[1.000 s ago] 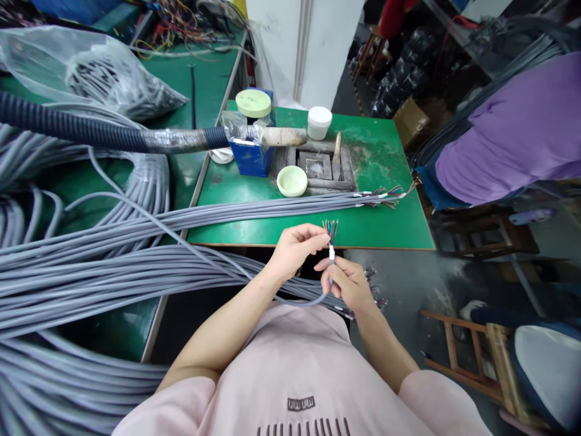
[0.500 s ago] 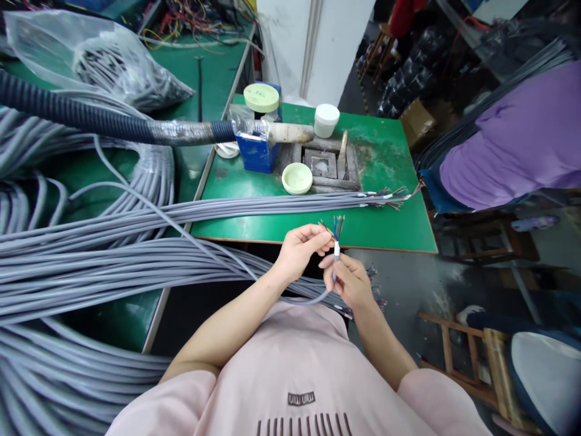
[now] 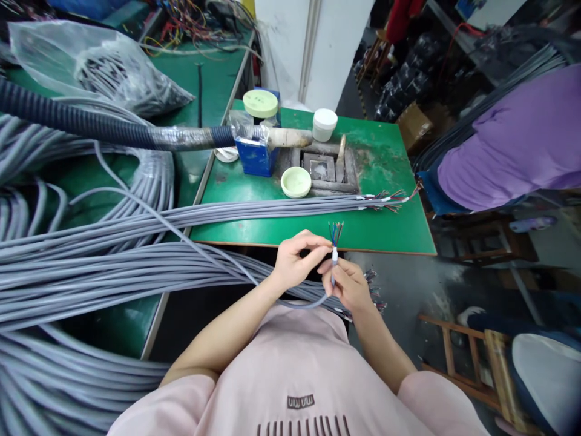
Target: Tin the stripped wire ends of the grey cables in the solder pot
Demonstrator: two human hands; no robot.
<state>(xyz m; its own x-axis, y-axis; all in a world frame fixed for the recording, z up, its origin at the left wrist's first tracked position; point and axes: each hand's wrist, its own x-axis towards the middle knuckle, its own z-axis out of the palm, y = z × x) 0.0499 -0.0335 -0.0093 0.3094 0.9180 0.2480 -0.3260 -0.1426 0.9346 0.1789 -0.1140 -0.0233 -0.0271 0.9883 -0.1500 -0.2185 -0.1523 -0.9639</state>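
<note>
In the head view, the left hand (image 3: 297,260) and right hand (image 3: 346,286) sit close together, both clamped on a grey cable (image 3: 313,304) with a white sleeve (image 3: 334,255). Coloured wires (image 3: 336,232) fan out just above the hands. Ahead of them lies a green worktop (image 3: 385,233), and a large bundle of grey cables (image 3: 113,275) spreads left of the left hand.

Compared with half a second ago, my left hand (image 3: 297,260) and right hand (image 3: 347,284) have both dropped slightly nearer to me, bringing down the white sleeve (image 3: 334,255) on the grey cable (image 3: 313,304). The coloured wires (image 3: 336,233) at its end, which splayed out leftward earlier, now stand in a tighter bunch.
</note>
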